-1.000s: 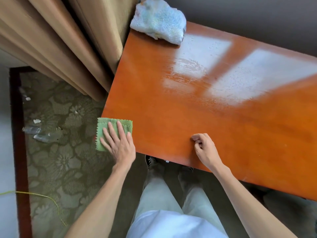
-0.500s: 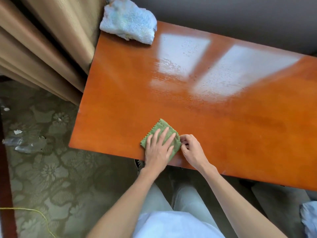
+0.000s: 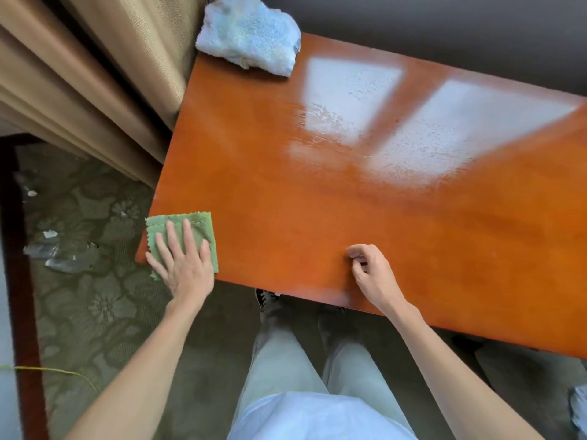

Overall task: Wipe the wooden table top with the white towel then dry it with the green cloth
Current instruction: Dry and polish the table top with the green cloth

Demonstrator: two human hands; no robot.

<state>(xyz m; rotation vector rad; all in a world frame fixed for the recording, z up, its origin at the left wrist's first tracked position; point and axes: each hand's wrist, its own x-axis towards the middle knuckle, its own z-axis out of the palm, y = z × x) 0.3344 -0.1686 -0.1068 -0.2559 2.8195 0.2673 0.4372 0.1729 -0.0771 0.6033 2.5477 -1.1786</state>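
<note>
The orange-brown wooden table top (image 3: 317, 192) fills the middle of the view, with wet, glossy patches towards its far side. A small green cloth (image 3: 200, 228) lies flat on the near left corner, partly over the edge. My left hand (image 3: 184, 265) presses down on it with fingers spread. My right hand (image 3: 371, 274) rests near the front edge, fingers loosely curled, holding nothing. The crumpled white towel (image 3: 251, 36) sits on the far left corner.
Beige curtains (image 3: 95, 74) hang close to the table's left side. A green patterned carpet (image 3: 95, 296) with bits of litter lies below on the left. My legs and shoes stand against the table's front edge.
My left hand slid the green cloth from beside my right hand back to the near left corner. My right hand stayed near the front edge.
</note>
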